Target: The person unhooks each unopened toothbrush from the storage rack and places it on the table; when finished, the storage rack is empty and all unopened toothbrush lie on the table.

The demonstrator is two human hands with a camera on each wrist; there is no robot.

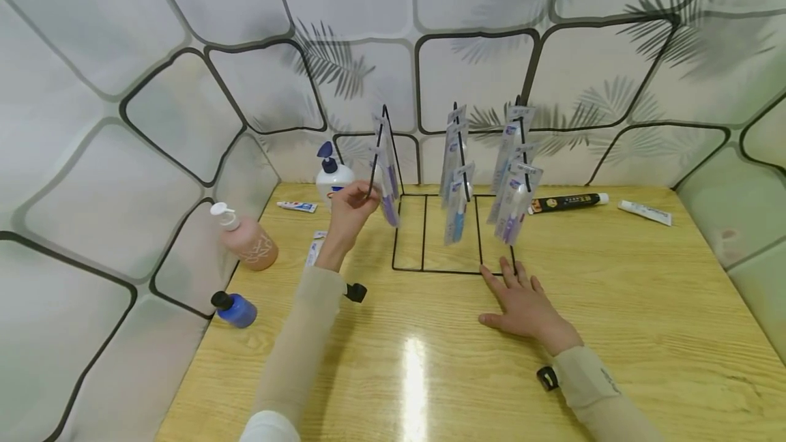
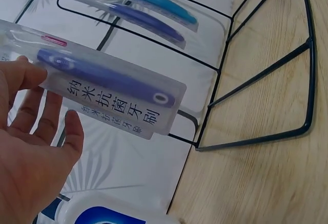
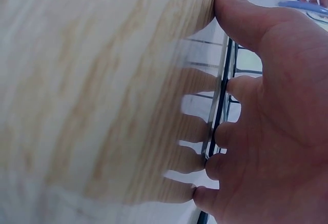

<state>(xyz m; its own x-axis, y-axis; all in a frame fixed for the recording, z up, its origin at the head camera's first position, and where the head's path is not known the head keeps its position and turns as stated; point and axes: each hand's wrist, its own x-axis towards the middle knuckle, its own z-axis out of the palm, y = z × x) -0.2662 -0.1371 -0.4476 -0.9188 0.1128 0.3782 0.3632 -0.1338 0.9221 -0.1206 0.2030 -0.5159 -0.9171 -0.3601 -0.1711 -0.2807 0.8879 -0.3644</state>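
My left hand [image 1: 350, 217] is at the left hook of a black wire rack [image 1: 439, 271]. Its thumb and fingers pinch the upper part of a packaged purple toothbrush [image 2: 110, 80], and a similar pack shows just behind it. Packaged toothbrushes also hang on the middle hook, a blue one [image 1: 457, 217] in front, and on the right hook, with a purple one [image 1: 511, 215] in front. My right hand [image 1: 525, 305] lies on the table with its fingers spread. Its fingertips touch or nearly touch the rack's front base bar near the right corner.
A white pump bottle [image 1: 334, 179] stands behind my left hand. Further left are a pink pump bottle [image 1: 250, 244], a blue bottle [image 1: 238, 311], a small tube [image 1: 297, 207] and a pack [image 1: 316, 248]. A black tube [image 1: 568, 202] and a white tube [image 1: 646, 213] lie right of the rack.
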